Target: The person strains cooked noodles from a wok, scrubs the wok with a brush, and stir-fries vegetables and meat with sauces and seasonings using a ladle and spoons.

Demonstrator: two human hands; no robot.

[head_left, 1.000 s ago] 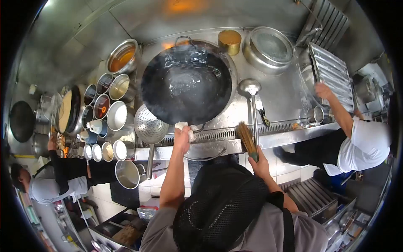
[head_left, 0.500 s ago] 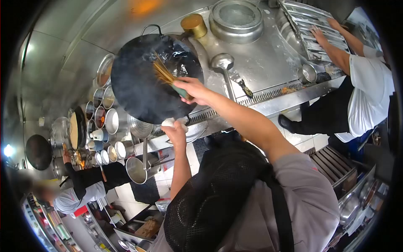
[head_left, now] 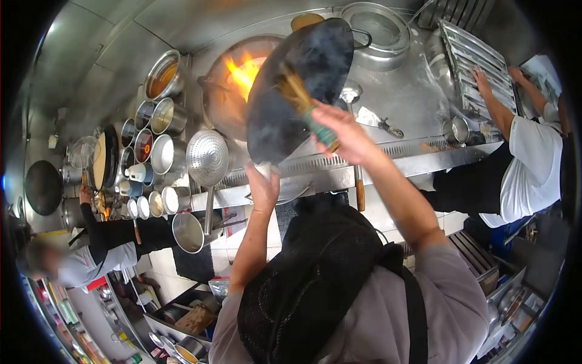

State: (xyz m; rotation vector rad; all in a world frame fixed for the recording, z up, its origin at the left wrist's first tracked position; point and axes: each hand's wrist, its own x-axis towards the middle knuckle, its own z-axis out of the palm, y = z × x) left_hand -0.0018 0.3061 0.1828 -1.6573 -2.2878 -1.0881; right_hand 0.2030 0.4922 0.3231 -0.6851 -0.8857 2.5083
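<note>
A large black wok is tilted steeply to the right, lifted off the burner, where orange flames burn. My left hand is closed round a white cloth at the wok's near edge. In my right hand is the green-bound handle of a bamboo brush, its bristles blurred over the wok's inside. Behind my right hand, a ladle lies on the steel counter, its wooden handle pointing toward me.
A perforated strainer and metal pots of sauces stand on the left. A lidded steel pot sits at the back. One person handles a metal rack at right; another person is at far left.
The wok has been raised and tipped to the right, baring the flames. My right hand has brought the brush from the counter's front edge into the wok. My left hand still grips the cloth.
</note>
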